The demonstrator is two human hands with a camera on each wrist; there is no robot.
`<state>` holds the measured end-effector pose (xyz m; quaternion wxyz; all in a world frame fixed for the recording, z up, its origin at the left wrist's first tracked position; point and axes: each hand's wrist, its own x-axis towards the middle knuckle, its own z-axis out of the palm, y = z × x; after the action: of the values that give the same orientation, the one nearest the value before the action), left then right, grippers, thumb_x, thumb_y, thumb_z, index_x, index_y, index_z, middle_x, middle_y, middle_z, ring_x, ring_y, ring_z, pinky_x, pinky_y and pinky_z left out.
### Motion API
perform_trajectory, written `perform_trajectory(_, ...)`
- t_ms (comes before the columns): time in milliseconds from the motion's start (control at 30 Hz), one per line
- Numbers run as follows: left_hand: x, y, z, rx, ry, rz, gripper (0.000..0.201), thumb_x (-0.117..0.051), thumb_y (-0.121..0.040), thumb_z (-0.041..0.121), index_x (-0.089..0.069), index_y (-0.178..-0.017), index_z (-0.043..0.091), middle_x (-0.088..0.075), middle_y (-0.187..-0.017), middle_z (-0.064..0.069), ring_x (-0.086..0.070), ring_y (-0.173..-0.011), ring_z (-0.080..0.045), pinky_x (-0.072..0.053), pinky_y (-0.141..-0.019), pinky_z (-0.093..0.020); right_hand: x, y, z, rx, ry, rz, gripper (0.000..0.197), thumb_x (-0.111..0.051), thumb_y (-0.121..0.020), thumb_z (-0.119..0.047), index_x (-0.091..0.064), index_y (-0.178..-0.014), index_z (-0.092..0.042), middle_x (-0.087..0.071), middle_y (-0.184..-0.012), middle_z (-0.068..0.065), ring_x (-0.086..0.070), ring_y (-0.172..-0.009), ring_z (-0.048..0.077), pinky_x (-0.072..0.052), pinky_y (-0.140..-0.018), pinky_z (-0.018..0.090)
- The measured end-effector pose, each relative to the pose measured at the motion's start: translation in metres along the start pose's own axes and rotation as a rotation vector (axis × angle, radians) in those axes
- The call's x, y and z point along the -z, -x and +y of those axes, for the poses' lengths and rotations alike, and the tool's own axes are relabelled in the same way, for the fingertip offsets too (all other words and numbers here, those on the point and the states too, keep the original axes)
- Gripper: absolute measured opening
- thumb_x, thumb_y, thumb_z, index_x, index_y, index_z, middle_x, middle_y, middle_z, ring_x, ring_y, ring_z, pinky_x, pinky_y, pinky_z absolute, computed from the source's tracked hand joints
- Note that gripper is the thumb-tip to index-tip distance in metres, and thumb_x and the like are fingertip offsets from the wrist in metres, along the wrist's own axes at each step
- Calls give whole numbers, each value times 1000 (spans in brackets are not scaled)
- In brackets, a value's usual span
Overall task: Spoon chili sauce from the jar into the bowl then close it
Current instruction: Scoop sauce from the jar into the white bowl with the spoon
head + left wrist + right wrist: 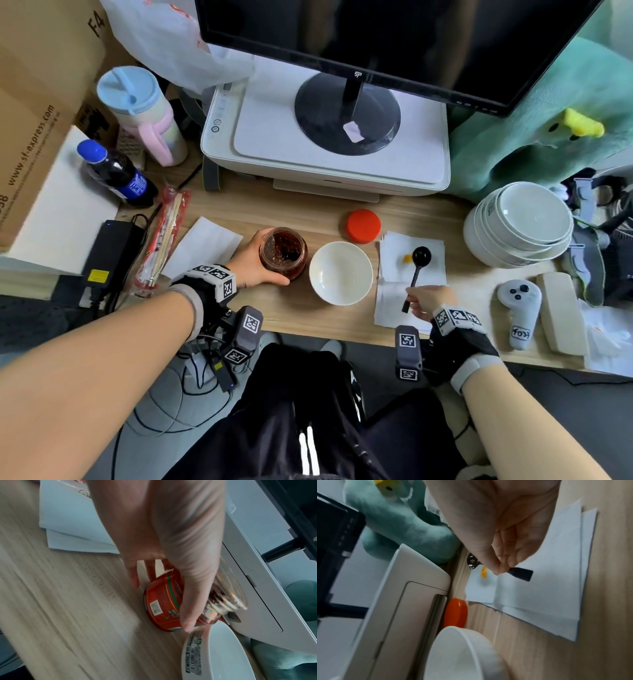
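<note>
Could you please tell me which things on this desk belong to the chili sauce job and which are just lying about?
Job: open glass chili jar, empty white bowl, black plastic spoon, round red lid.

Lying about: stacked white bowls, blue-capped cola bottle, white game controller, green plush toy.

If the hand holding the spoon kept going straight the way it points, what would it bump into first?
Probably the red lid. The right hand points along the spoon, up across the napkin and slightly left. Past the spoon's tip, the lid sits nearest that line, then the printer. Depth is unclear.
</note>
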<state>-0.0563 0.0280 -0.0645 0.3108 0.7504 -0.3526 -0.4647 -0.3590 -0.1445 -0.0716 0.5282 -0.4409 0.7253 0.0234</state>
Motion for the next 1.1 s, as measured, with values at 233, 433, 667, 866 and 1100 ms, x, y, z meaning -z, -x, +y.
perform_trajectory(233,1,2,0,-24,-34,6,105,-88,-50,20,-27,-135,18,-43,-137,-5,-41,-128,-20,-31,-112,-37,-3,65,-41,223,-47,-121,13,-67,-84,-17,-64,-72,-13,-56,-63,1,-50,-54,10,-48,-51,17)
perform_trajectory(433,3,1,-1,-30,-73,-22,107,-88,-49,25,-25,-136,20,-42,-139,-5,-39,-130,-22,-30,-113,-41,-26,109,-81,453,119,-374,9,-59,-90,-14,-57,-83,-9,-69,-76,9,-65,-51,13,-54,-50,18)
perform_trajectory(667,4,0,-3,-56,-56,-26,109,-86,-39,40,-30,-131,27,-45,-138,-2,-41,-129,-20,-33,-111,-44,-57,136,-99,807,549,-149,13,-60,-88,-23,-70,-85,-17,-62,-57,-9,-52,-40,-2,-35,-44,9)
perform_trajectory(866,6,-1,-1,-87,-61,-29,105,-88,-41,35,-33,-130,23,-48,-135,-3,-44,-126,-21,-35,-110,-44,-80,157,-111,1065,761,122,22,-54,-89,-27,-72,-98,-19,-74,-96,-2,-64,-89,18,-48,-70,29)
perform_trajectory(1100,7,-2,-3,-82,-97,-35,110,-80,-33,53,-33,-130,29,-51,-133,-2,-47,-123,-21,-39,-107,-44,-93,170,-120,1203,987,208,27,-44,-94,-27,-67,-101,-15,-69,-98,2,-64,-86,25,-44,-63,30)
